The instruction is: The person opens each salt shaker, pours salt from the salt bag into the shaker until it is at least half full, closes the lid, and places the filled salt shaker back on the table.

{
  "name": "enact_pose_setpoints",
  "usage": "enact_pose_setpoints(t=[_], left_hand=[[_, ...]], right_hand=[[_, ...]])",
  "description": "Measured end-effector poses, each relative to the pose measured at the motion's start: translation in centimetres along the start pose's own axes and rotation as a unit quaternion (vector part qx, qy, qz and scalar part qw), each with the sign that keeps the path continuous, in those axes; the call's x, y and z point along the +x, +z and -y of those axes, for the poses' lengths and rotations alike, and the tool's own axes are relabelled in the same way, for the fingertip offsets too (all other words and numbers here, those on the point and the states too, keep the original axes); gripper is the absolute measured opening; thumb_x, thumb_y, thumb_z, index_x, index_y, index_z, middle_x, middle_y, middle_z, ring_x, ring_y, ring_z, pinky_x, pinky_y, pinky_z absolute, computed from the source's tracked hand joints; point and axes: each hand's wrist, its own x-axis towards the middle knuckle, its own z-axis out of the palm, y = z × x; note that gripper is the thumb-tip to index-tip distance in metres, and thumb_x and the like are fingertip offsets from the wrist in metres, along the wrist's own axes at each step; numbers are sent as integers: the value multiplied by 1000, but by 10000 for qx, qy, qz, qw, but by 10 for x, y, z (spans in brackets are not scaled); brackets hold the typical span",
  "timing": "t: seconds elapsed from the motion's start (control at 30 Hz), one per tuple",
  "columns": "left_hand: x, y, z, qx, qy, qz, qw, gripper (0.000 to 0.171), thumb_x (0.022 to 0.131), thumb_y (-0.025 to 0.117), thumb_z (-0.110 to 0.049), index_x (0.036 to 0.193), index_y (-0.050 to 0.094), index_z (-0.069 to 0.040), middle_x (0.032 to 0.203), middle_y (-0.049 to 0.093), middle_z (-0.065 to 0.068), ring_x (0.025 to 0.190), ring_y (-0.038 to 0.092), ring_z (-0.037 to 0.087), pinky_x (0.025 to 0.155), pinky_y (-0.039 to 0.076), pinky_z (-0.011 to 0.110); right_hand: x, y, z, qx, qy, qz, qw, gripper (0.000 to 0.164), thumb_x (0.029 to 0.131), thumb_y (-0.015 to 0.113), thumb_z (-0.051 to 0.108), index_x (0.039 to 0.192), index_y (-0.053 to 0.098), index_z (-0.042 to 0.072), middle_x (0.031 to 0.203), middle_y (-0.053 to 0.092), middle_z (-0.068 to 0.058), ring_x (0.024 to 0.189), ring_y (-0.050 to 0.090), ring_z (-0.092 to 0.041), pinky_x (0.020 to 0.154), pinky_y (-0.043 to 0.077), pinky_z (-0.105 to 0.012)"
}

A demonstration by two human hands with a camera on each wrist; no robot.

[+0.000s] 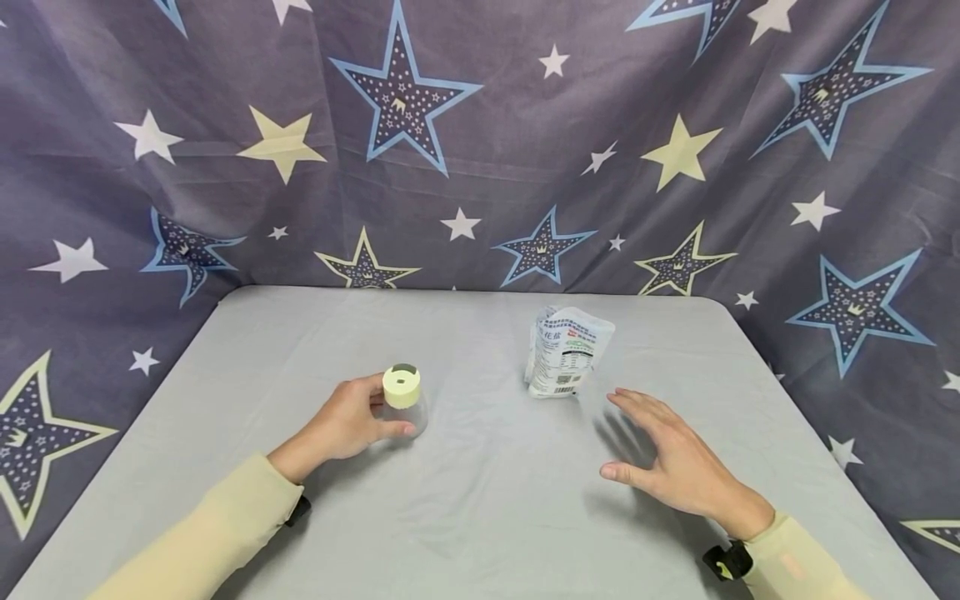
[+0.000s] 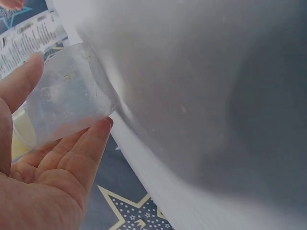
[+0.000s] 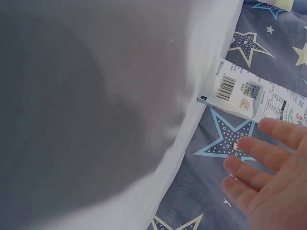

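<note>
On the left side of the table, my left hand (image 1: 347,423) holds a clear seasoning jar (image 1: 408,417) with a pale yellow lid (image 1: 402,386). The jar stands upright, thumb on its near side and fingers behind. In the left wrist view its see-through body (image 2: 72,93) lies between the thumb and the fingers. A white printed salt bag (image 1: 566,354) stands upright right of the middle. My right hand (image 1: 671,458) hovers to the bag's lower right, fingers spread and apart from it. The right wrist view shows the bag's barcode side (image 3: 244,93) beyond the fingertips (image 3: 232,165).
A grey cloth (image 1: 480,517) with slight creases covers the table. Behind the table's far edge hangs a dark curtain (image 1: 487,183) printed with stars, which also runs along both sides.
</note>
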Motion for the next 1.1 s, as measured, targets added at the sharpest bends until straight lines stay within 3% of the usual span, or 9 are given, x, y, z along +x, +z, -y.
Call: enact_pose_setpoints(t=[1.1], left_hand=[[4, 28, -22, -181, -114, 314, 9993, 73, 75, 94, -20, 137, 60, -2, 127, 69, 10, 114, 67, 29, 98, 53, 42]], right_hand=[[6, 6, 8, 94, -64, -189, 9998, 89, 79, 85, 55, 151, 51, 15, 150, 53, -9, 139, 47, -31, 107, 41, -55]])
